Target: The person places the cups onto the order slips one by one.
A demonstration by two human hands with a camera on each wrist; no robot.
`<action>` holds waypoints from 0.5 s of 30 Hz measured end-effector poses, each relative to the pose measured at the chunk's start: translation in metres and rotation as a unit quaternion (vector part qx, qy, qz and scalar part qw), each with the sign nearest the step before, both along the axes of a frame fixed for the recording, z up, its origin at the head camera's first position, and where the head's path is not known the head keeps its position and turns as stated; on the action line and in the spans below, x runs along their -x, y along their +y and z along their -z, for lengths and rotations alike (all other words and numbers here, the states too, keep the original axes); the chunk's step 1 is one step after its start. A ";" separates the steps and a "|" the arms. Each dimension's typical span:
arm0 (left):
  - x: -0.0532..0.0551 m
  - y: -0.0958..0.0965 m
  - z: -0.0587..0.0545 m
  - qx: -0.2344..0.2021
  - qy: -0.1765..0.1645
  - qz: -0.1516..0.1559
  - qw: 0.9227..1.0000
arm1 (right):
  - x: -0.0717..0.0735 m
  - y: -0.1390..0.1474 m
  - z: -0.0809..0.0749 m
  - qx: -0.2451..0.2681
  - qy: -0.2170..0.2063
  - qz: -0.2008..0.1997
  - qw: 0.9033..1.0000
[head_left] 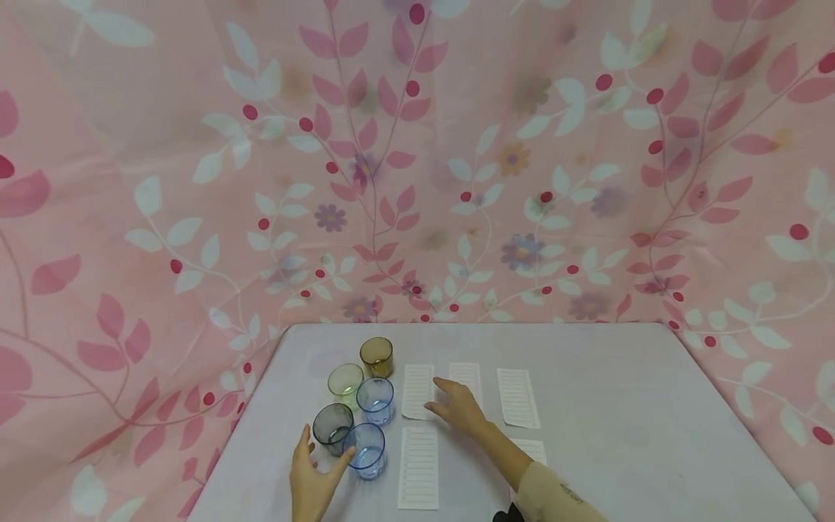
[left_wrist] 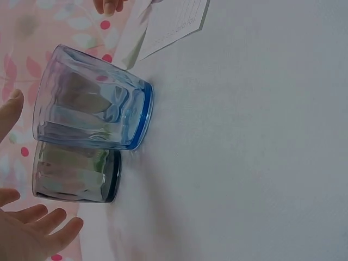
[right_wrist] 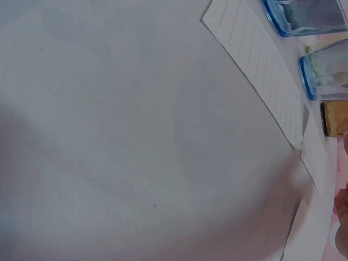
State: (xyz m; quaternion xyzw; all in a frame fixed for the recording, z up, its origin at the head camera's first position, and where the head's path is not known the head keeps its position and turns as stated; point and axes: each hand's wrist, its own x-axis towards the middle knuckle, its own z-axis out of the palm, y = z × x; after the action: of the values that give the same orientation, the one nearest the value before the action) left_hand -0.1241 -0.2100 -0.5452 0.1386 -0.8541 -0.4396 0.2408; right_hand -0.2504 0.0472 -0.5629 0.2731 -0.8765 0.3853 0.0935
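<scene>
Near the front left of the table, my left hand (head_left: 315, 475) has its fingers spread beside a dark grey glass (head_left: 331, 433) and the nearer blue glass (head_left: 367, 458). The thumb overlaps this blue glass's rim in the head view. In the left wrist view the fingers (left_wrist: 65, 234) are straight and apart from the grey glass (left_wrist: 76, 176). My right hand (head_left: 459, 407) hovers over lined paper slips, thumb and fingers parted, with nothing between them. To its left stand a second blue glass (head_left: 375, 407), a pale green glass (head_left: 344, 386) and an amber glass (head_left: 377, 360), all upright.
Several white lined slips lie about the middle: a back-left slip (head_left: 416, 384), a right slip (head_left: 518, 399), a front slip (head_left: 419, 475) and one partly under the right forearm (head_left: 531, 449). A pale cloth covers the table (head_left: 639, 420). Behind it hangs a pink floral curtain (head_left: 430, 181).
</scene>
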 end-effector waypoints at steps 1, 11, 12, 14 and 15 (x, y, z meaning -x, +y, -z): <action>0.000 0.000 0.001 0.000 -0.008 0.000 1.000 | 0.000 -0.003 0.001 -0.003 0.002 0.000 1.000; -0.001 0.006 0.007 -0.026 -0.040 0.005 0.999 | -0.001 -0.023 0.012 -0.056 -0.012 0.011 0.998; -0.002 0.006 0.007 -0.030 -0.044 0.006 0.999 | -0.002 -0.024 0.014 -0.062 -0.015 0.011 0.998; -0.003 0.007 0.007 -0.035 -0.054 0.006 0.998 | -0.003 -0.026 0.016 -0.073 -0.017 0.009 0.997; -0.003 0.007 0.007 -0.038 -0.059 0.004 0.998 | -0.004 -0.027 0.017 -0.079 -0.013 0.007 0.997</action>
State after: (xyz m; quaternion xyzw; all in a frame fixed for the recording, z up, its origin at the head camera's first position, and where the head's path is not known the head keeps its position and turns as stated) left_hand -0.1208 -0.2026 -0.5522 0.1699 -0.8501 -0.4635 0.1834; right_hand -0.2463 0.0205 -0.5802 0.2682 -0.9074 0.3172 0.0631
